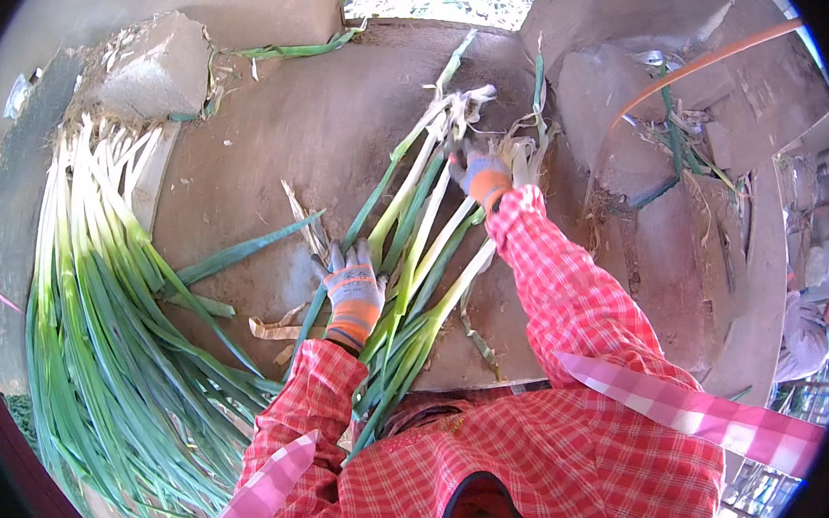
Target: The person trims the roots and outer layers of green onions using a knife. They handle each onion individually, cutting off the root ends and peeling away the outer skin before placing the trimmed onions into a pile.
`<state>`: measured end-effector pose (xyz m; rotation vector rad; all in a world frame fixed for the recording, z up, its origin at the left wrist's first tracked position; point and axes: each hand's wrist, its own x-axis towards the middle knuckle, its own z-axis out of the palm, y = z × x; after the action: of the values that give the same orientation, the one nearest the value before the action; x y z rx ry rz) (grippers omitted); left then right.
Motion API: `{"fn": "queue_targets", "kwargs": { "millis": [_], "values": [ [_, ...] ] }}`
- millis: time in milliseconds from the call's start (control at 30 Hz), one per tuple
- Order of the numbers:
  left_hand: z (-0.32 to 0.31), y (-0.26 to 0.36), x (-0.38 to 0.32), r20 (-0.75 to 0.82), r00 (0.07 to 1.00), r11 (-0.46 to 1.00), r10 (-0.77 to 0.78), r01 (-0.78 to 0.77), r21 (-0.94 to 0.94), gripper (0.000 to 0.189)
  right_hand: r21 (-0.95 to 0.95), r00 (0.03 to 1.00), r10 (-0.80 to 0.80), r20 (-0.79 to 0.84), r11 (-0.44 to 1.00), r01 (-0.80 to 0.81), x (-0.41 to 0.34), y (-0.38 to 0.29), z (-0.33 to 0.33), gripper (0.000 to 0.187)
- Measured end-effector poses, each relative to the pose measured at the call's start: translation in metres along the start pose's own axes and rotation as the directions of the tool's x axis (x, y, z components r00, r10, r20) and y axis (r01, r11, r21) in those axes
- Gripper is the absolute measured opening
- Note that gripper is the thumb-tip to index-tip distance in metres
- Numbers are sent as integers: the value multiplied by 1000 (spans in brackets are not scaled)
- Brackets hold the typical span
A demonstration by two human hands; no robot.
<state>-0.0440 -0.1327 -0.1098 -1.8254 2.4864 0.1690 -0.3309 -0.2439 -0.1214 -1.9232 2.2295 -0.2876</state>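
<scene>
Several long green onions (414,252) lie in front of me, white ends away from me and leaves towards my lap. My left hand (353,286), in a grey and orange work glove, rests on their leaves at the left side; whether its fingers grip any is unclear. My right hand (482,175), gloved alike, is at the root ends, its fingertips against dark, peeled-looking scraps; its hold is hard to make out. A large bundle of green onions (107,298) lies to the left, white ends pointing away.
A dirt-covered block (151,71) stands behind the bundle. Loose leaf scraps (281,328) lie on the brown work surface (233,178). To the right are brown blocks (607,105) with plant debris and a curved orange-brown strip (706,61). Part of another person (804,334) shows at the far right.
</scene>
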Motion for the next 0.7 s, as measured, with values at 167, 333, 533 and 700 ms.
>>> {"fn": "queue_targets", "kwargs": {
  "millis": [167, 333, 533, 700],
  "values": [
    [-18, 3, 36, 233, 971, 991, -47, 16, 133, 74, 3, 986, -118, 115, 993, 118, -90, -19, -4, 63],
    [-10, -10, 72, 354, 929, 974, -108, 170, -148, 41, -54, 980, -22, 197, 998, 33, -129, -14, -4, 73],
    [2, -73, 80, 450, 893, 645, 26, 329, -690, 56, -11, 988, 112, 110, 994, -111, -183, 15, -33, 73],
    [-22, -29, 76, 411, 910, 983, -54, 120, -137, 51, -389, 987, 86, -135, 912, -133, -214, 63, -21, 67]
  ]
}}
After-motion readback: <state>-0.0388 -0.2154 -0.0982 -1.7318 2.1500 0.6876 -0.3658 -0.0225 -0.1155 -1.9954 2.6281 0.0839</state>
